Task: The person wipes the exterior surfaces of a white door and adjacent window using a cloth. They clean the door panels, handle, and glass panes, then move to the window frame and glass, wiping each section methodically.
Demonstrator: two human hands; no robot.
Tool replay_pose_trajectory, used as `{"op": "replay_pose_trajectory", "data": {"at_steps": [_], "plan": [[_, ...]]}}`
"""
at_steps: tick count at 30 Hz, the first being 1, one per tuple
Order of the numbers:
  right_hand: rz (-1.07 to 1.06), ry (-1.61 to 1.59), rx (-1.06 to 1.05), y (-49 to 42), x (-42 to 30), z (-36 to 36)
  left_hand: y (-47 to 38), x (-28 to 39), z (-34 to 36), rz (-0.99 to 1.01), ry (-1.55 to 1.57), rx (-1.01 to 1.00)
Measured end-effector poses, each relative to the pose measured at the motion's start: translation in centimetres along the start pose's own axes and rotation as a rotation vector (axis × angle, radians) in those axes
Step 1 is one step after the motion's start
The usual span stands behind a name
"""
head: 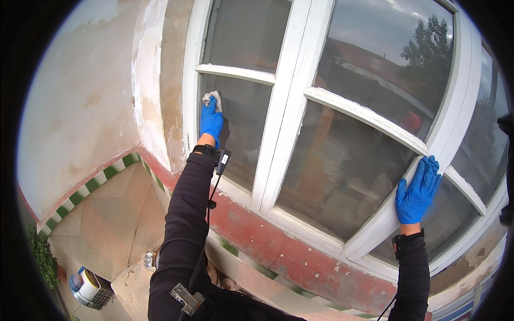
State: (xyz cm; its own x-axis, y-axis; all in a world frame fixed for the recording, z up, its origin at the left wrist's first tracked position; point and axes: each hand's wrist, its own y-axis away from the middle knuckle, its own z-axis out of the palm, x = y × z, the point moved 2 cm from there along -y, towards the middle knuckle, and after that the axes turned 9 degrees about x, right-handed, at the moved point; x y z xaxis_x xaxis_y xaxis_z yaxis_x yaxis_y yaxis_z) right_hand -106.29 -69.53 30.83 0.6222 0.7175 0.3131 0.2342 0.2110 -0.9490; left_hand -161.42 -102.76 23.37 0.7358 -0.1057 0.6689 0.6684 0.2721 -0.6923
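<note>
A crumpled light cloth (213, 100) is pressed against the lower left window pane (247, 120) by my left hand (211, 120), which wears a blue glove. My right hand (417, 192), gloved in blue too, lies flat with its fingers extended on the white window frame (387, 218), right of the middle lower pane (341, 168). It holds nothing. White glazing bars (365, 120) divide the panes. The glass shows reflections of sky, a tree and a roof.
Below the window runs a worn red-painted sill (277, 252). To the left stands a wall (88, 108) with peeling paint. A crate (100, 293) with containers and a green plant (40, 252) are at the lower left. A cable (204, 228) runs along my left arm.
</note>
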Motion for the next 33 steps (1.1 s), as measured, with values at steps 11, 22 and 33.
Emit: {"op": "replay_pose_trajectory", "data": {"at_steps": [11,22,33], "plan": [[0.013,-0.042,-0.02,-0.1,0.2,-0.2,10.6,-0.7,-2.2,-0.674,0.244,-0.142],[0.042,-0.044,-0.066,0.2,0.4,-0.1,9.7,29.9,9.0,0.592,0.094,-0.418],[0.064,-0.098,-0.095,0.4,0.7,0.0,16.1,38.1,18.1,1.164,-0.31,-0.569]]}}
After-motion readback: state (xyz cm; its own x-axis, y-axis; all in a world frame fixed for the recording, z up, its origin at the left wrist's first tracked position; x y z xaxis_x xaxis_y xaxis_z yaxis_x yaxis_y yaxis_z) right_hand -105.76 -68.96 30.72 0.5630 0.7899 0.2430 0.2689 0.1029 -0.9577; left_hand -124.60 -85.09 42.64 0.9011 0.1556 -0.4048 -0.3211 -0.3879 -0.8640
